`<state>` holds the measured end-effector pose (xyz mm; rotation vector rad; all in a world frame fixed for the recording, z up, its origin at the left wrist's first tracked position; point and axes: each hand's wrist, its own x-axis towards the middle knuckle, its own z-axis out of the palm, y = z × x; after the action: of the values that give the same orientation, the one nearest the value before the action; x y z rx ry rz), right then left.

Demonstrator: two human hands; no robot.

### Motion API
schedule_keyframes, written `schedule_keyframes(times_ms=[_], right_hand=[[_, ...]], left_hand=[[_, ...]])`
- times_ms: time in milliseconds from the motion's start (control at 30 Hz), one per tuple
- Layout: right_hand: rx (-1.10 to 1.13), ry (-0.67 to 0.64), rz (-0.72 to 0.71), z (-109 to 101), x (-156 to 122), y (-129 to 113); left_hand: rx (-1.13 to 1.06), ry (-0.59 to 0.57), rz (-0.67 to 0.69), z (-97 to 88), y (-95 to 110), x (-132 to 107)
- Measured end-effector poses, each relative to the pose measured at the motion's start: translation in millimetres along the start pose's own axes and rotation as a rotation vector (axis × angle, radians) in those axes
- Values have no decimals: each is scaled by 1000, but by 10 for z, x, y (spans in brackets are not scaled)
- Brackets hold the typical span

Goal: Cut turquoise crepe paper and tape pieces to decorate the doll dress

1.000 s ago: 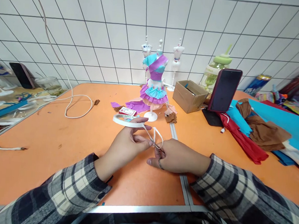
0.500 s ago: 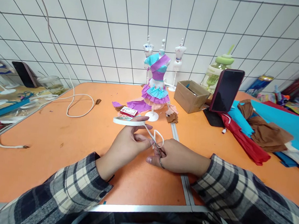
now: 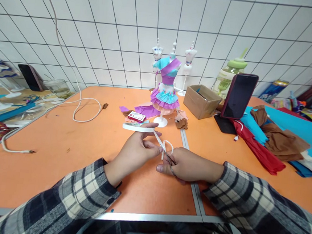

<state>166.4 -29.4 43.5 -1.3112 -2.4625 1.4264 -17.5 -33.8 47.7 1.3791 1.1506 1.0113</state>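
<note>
A roll of white tape [image 3: 136,127] hangs on the index finger of my left hand [image 3: 135,152]. Its thumb and other fingers pinch the loose strip [image 3: 166,146] that runs from the roll. My right hand [image 3: 186,165] lies against the left on the orange table [image 3: 60,152], fingers closed on the looped end of that strip; a ring shows on one finger. Both arms wear plaid sleeves. Just beyond my hands stands a small mannequin [image 3: 166,90] dressed in a blue, purple and pink paper dress.
Purple paper scraps [image 3: 145,110], a small red-white box [image 3: 136,116], a cardboard box [image 3: 202,100], a propped phone [image 3: 239,96] and a green bottle [image 3: 228,76] stand behind. Coloured paper sheets [image 3: 279,138] pile at right. A white cable [image 3: 85,111] loops at left.
The loop of strip between my hands has drawn smaller and tighter. Both hands stay together; the view has shifted slightly.
</note>
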Motion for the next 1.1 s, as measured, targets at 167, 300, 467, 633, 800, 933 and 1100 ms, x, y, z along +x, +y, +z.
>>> schedule_keyframes(times_ms=[167,300,467,633,800,933,1100], right_hand=[[22,-42,3,4,22,42],[72,-55,15,14,27,41],[92,-49,70,8,27,39],[136,-43,79,-62,6,1],[489,-237,19,-88,-36,-27],[564,-313,-43,-97,-45,4],[535,-368,-137,-128,-25,66]], left_hand=[[12,-7,11,-9,-36,8],[6,-14,5,-4,-58,20],[-41,-22,-11,-37,-46,26],[-90,11,-17,-127,18,49],[162,82,105,-164,15,84],[323,218,186,-274,22,131],[105,304,248,-574,62,217]])
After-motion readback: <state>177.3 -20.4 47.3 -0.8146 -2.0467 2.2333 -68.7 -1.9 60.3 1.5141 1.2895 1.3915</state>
